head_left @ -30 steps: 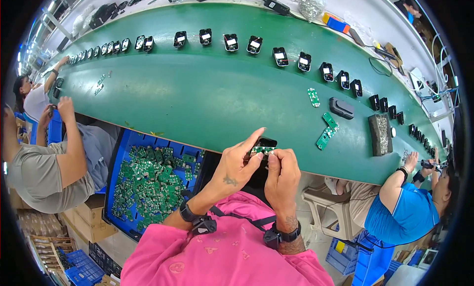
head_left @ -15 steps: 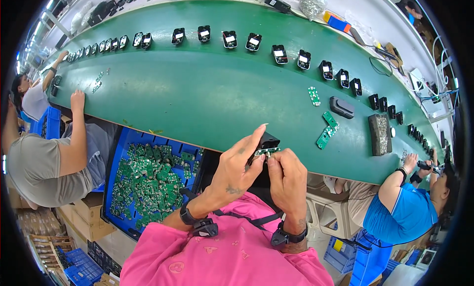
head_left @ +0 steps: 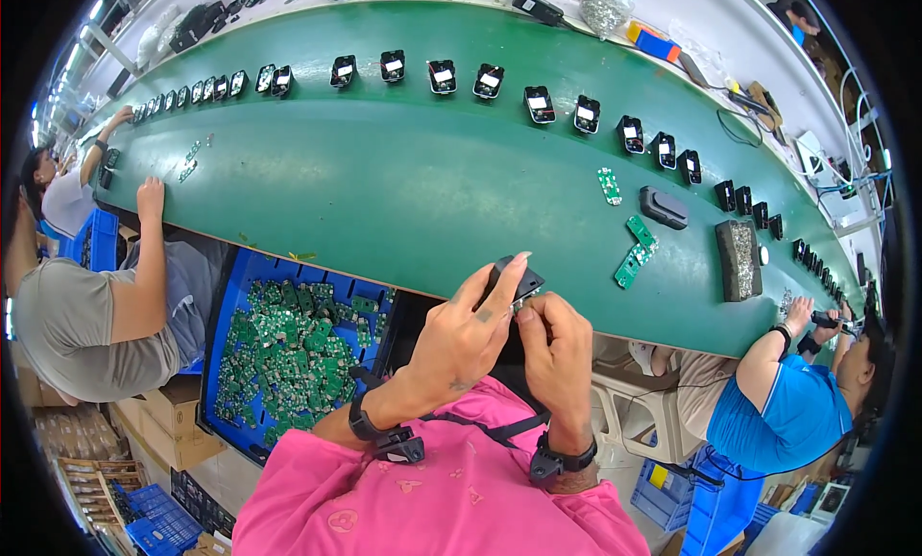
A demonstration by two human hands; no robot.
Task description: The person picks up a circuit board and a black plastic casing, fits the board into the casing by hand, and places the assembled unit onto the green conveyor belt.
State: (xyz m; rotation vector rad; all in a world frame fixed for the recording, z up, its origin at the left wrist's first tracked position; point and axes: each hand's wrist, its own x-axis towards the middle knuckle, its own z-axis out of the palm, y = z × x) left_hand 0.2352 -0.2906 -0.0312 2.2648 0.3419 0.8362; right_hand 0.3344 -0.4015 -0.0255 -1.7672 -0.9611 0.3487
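My left hand (head_left: 463, 327) is wrapped round a small black plastic housing (head_left: 523, 278), just off the table's near edge. Its index finger lies across the housing's top. A thin edge of green circuit board (head_left: 532, 296) shows at the underside of the housing; the rest of the board is hidden. Close against that edge, the thumb and forefinger of my right hand (head_left: 559, 343) are pinched together. What lies between them is too small and covered to make out.
Black units with white labels (head_left: 541, 104) line the green table (head_left: 384, 191). Loose green boards (head_left: 635, 258), a black case (head_left: 664, 208) and a dark speckled block (head_left: 739, 261) lie right. A blue bin (head_left: 219, 364) of boards stands left. Co-workers sit on both sides.
The housing has tipped over, so its black outer face shows and less of the board is visible. My left index finger has come down across it. The labelled units sit slightly further left.
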